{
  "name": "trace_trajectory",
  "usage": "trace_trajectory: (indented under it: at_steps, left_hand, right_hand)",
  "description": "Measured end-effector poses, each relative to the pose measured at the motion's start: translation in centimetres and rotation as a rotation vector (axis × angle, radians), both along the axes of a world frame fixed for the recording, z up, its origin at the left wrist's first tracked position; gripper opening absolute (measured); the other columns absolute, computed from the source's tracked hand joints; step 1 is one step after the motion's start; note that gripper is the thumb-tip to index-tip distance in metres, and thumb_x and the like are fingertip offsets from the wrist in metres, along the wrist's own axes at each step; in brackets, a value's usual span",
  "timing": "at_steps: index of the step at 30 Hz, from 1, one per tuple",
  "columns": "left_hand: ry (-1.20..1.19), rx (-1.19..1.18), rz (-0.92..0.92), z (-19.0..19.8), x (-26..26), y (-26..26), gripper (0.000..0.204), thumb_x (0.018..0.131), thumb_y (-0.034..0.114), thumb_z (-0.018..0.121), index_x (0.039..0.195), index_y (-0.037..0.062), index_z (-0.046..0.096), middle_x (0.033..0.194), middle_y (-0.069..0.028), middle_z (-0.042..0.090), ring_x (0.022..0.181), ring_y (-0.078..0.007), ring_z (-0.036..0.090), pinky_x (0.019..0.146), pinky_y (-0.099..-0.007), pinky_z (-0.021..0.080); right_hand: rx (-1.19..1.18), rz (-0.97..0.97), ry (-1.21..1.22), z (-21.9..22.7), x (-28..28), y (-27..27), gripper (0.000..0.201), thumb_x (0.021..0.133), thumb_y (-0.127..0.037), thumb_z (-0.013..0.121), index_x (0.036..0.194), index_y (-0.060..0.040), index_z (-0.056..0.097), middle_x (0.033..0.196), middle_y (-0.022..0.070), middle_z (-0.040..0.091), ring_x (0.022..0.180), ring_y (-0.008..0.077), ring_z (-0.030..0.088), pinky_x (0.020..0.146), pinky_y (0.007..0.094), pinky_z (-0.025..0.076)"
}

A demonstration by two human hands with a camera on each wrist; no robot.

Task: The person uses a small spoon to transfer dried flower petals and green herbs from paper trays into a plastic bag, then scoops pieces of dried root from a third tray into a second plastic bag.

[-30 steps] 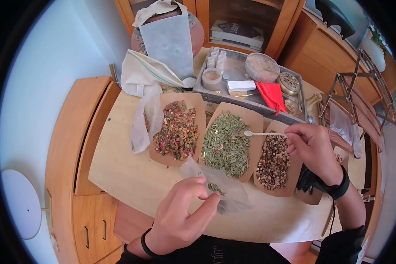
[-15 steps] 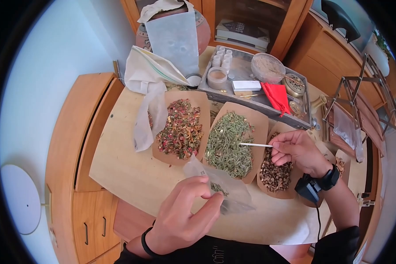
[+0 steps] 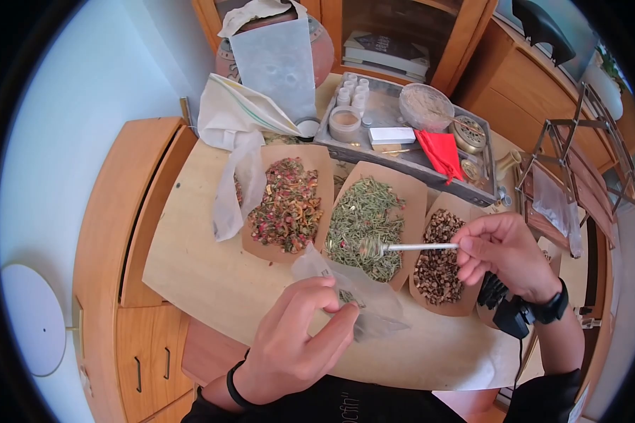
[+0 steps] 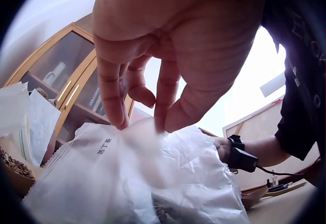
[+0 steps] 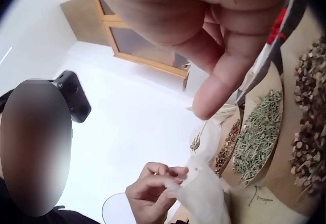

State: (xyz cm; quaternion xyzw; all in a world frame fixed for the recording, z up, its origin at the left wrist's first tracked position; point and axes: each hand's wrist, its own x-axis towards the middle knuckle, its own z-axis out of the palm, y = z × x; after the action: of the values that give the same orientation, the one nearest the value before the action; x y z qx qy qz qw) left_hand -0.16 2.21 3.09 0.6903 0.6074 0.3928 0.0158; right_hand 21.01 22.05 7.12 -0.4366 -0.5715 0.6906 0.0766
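A: What does the right hand (image 3: 502, 255) have?

B: Its thumb and finger are closed on the end of a thin white spoon (image 3: 422, 247). Dry green bits sit on the other end, over the thin green leaves (image 3: 365, 211) in a brown paper tray (image 3: 415, 194).

A: And the left hand (image 3: 289, 343)?

B: Its thumb and finger pinch a cloudy, see-through plastic bag (image 3: 381, 299) near the top. Green bits are in it.

A: Where are the small brown chunks (image 3: 434, 271)?

B: In the next paper tray, near the right hand.

Black sleeves (image 3: 547, 398); black wristbands (image 3: 234, 384); black top (image 3: 317, 403), pale lettering.
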Motion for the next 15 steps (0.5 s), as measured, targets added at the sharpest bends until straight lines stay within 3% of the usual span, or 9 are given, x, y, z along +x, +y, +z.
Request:
trace_trajectory:
  at_steps: [7, 8, 15]
  left_hand:
    - [0.004, 0.013, 0.003, -0.1, 0.1, -0.1, 0.026, 0.063, -0.006, 0.072, 0.087, 0.0031, 0.07, 0.084, -0.0084, 0.051, 0.088, -0.0282, 0.062, 0.071, -0.0359, 0.053]
    - [0.003, 0.013, 0.004, -0.1, 0.1, -0.1, 0.026, 0.063, -0.006, 0.072, 0.087, 0.0031, 0.07, 0.084, -0.0084, 0.051, 0.088, -0.0282, 0.062, 0.071, -0.0359, 0.053]
    - [0.006, 0.026, 0.003, 0.0, 0.1, -0.3, 0.025, 0.063, -0.006, 0.072, 0.086, 0.0031, 0.07, 0.083, -0.0081, 0.05, 0.088, -0.0279, 0.062, 0.071, -0.0364, 0.054]
  right_hand:
    - [0.137, 0.085, -0.019, 2.4, -0.1, -3.7, 0.012, 0.092, 0.0, 0.057, 0.098, 0.0061, 0.065, 0.077, 0.0083, 0.065, 0.068, 0.014, 0.067, 0.062, 0.0254, 0.058]
    - [0.393, 0.131, -0.014, 2.6, -0.2, -4.7, 0.011, 0.093, 0.001, 0.056, 0.097, 0.0058, 0.065, 0.076, 0.0078, 0.065, 0.068, 0.0123, 0.066, 0.061, 0.0245, 0.057]
    - [0.693, 0.021, -0.11, 0.9, -0.2, -1.4, 0.012, 0.092, 0.004, 0.053, 0.095, 0.0071, 0.065, 0.074, 0.0071, 0.065, 0.065, 0.0113, 0.066, 0.06, 0.0228, 0.055]
